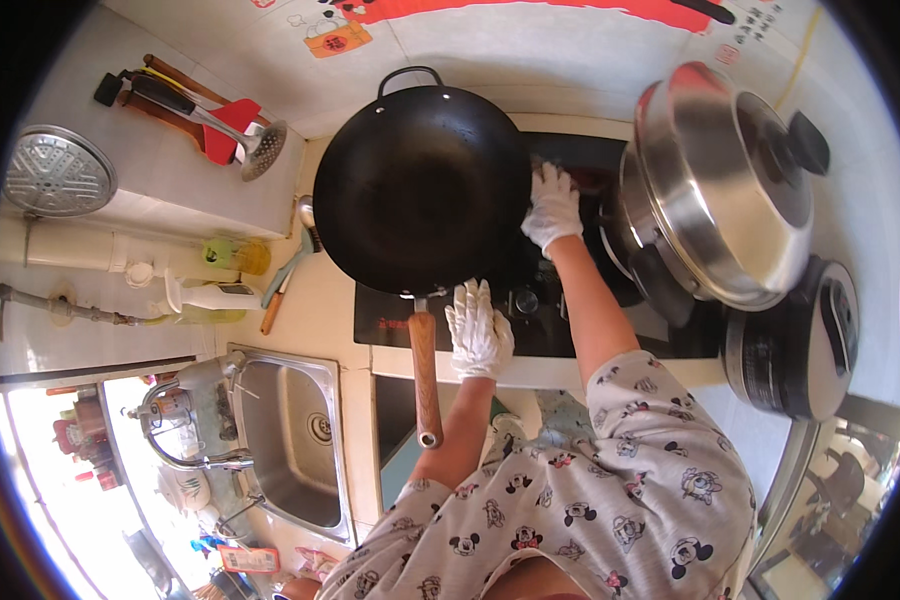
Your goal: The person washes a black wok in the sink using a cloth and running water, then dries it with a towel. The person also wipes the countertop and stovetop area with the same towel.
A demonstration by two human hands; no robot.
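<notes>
Both my hands wear thin whitish gloves. A black wok (424,187) with a wooden handle (424,375) stands over the left part of the black glass hob (525,330), its handle pointing toward me. My left hand (480,330) is at the hob's front edge, right of the wooden handle, its fingertips by the wok's lower rim. Against the wok's right side is my right hand (555,202), fingers pointing away from me and partly bent; whether it touches the rim or the hob I cannot tell. Neither hand is seen gripping anything.
A lidded steel pot (712,202) stands on the hob's right side, beside a rice cooker (795,345). At left are a steel sink (292,442) with a faucet (195,459), and a knife or peeler-like tool (289,274) on the counter. A skimmer (264,148) and other utensils hang on the wall.
</notes>
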